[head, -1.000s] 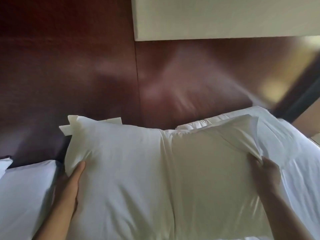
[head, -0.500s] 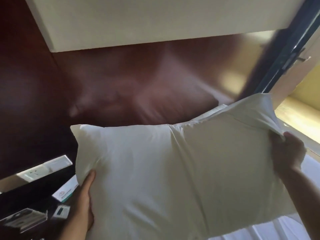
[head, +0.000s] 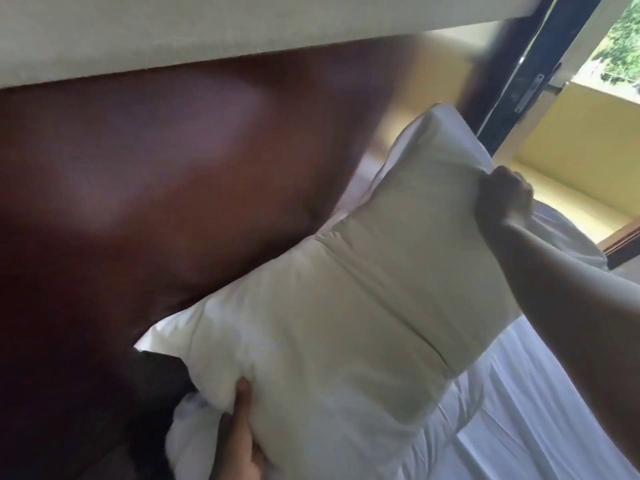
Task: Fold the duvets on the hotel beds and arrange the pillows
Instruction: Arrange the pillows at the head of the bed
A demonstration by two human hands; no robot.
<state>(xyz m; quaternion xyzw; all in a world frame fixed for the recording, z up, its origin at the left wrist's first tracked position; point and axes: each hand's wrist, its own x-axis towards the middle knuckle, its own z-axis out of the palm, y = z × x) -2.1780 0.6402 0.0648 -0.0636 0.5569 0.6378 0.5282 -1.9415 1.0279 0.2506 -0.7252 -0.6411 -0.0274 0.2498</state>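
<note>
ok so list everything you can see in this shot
pillow: one, white, mid-frame, tilted, held between both hands
bedding: one spread, white, lower right
crumpled cloth: one, white, lower left beside the left hand
headboard: one, dark red-brown, left and centre
panel: one, cream, across the top
window frame: one, dark, upper right
outer wall: one, yellow, far right
left hand: one, grips the pillow's lower left edge
right hand: one, grips the pillow's upper right edge

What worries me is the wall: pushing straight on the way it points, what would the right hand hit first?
The pillow that the right hand grips; behind it, probably the dark wooden panel, though depth is unclear.
</note>
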